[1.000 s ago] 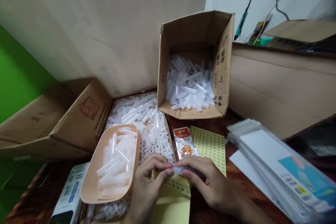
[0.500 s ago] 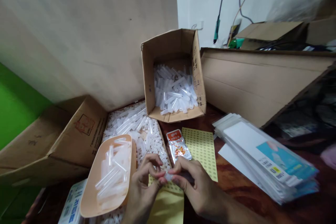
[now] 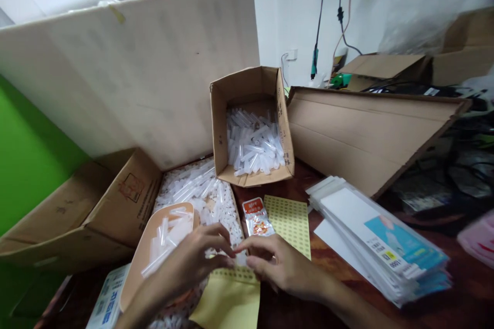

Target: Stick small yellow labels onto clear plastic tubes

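Just above a yellow sheet of small round stickers (image 3: 231, 295), my two hands nearly meet. My right hand (image 3: 283, 267) is closed, its index finger and thumb around a small translucent plastic piece (image 3: 241, 258) mostly covered by the fingers. My left hand (image 3: 203, 249) has its thumb and index fingertips close together beside that piece, at the sheet's dotted edge; whatever sits between them is too small to make out. Under and behind my left hand, a peach plastic basin (image 3: 133, 280) holds several clear plastic tubes (image 3: 158, 262).
A cardboard box (image 3: 252, 180) lies tipped towards me with many translucent tubes inside. More tubes and small white pieces cover a tray (image 3: 193, 182). A red and silver packet (image 3: 257, 216), another sticker sheet (image 3: 293, 221) and stacked printed bags (image 3: 386, 241) lie right; an open carton (image 3: 116, 200) stands left.
My left hand has shifted away from the pinched piece and turned flatter over the basin. My right index finger has stretched out leftward. The head view has tilted up slightly.
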A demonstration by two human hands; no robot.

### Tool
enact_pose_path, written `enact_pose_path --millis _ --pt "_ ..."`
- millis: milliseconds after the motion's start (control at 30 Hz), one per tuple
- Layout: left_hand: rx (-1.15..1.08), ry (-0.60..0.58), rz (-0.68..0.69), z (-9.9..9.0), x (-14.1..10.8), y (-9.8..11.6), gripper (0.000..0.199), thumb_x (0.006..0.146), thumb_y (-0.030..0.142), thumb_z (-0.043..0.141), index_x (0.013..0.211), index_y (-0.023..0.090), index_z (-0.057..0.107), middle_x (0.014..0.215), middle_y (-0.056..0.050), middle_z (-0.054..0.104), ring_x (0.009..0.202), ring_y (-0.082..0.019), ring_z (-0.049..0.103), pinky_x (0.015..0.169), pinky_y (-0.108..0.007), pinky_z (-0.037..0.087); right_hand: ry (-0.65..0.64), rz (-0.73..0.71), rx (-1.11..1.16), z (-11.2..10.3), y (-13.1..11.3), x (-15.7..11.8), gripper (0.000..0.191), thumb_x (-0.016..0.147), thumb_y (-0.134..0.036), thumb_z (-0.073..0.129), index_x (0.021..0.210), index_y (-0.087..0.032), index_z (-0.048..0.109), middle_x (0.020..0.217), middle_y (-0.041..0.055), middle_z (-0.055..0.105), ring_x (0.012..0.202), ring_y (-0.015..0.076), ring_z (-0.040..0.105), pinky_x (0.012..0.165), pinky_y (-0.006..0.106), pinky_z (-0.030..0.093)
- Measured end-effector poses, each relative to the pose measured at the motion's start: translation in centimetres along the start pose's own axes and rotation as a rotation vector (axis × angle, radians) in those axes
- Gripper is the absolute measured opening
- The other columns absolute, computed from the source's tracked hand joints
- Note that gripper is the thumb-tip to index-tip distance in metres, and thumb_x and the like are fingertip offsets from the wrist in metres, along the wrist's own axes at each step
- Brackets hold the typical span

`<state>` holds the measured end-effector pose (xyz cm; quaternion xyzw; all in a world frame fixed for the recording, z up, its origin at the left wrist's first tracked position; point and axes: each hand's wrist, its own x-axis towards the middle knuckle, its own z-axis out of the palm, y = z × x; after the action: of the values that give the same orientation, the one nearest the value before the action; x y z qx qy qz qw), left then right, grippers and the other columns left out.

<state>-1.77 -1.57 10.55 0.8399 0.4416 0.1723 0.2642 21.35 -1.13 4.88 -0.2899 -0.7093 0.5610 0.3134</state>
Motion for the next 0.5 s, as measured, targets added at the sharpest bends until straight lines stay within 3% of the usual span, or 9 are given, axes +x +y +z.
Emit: enact_pose_path --millis 67,200,300,500 --pt "0.234 -0.008 -0.097 -2.5 1.8 -1.7 0.013 0.089 0.021 0.070 0.080 0.024 0.078 0.078 -0.002 0.071 0.069 -0.016 0.066 0.065 -0.024 0.051 0.048 -0.029 -0.057 -0.4 0.2 0.2 0.025 0.097 -0.028 0.055 0.107 -0.020 0.076 0.081 0.0025 0.071 0.077 0.0184 0.065 0.071 0.028 0.048" --pt "0.395 0.022 -0.219 -5.0 6.9 -6.3 0.012 0.097 0.022 0.063 0.095 0.015 0.072 0.098 -0.008 0.071 0.089 -0.020 0.067 0.083 -0.035 0.055 0.191 -0.055 -0.073 -0.9 0.7 0.6 0.021 0.092 -0.031 0.063 0.097 -0.018 0.078 0.090 0.0052 0.076 0.086 0.0215 0.068 0.077 0.030 0.049" --pt "0.457 -0.035 -0.285 -4.3 9.9 -9.1 0.029 0.099 0.033 0.063 0.123 0.017 0.062 0.124 -0.010 0.065 0.104 -0.023 0.066 0.089 -0.043 0.058 0.276 -0.051 -0.074 -1.3 0.9 0.8 0.018 0.088 -0.033 0.069 0.086 -0.017 0.077 0.082 0.0036 0.075 0.079 0.0195 0.067 0.071 0.027 0.048" --pt "0.498 -0.075 -0.329 -1.7 11.4 -11.2 0.035 0.098 0.033 0.064 0.128 0.017 0.060 0.129 -0.011 0.062 0.109 -0.025 0.065 0.091 -0.045 0.057 0.393 -0.067 -0.076 -1.5 1.0 0.9 0.007 0.080 -0.023 0.068 0.077 -0.017 0.071 0.071 0.0007 0.070 0.064 0.0149 0.061 0.059 0.024 0.043"
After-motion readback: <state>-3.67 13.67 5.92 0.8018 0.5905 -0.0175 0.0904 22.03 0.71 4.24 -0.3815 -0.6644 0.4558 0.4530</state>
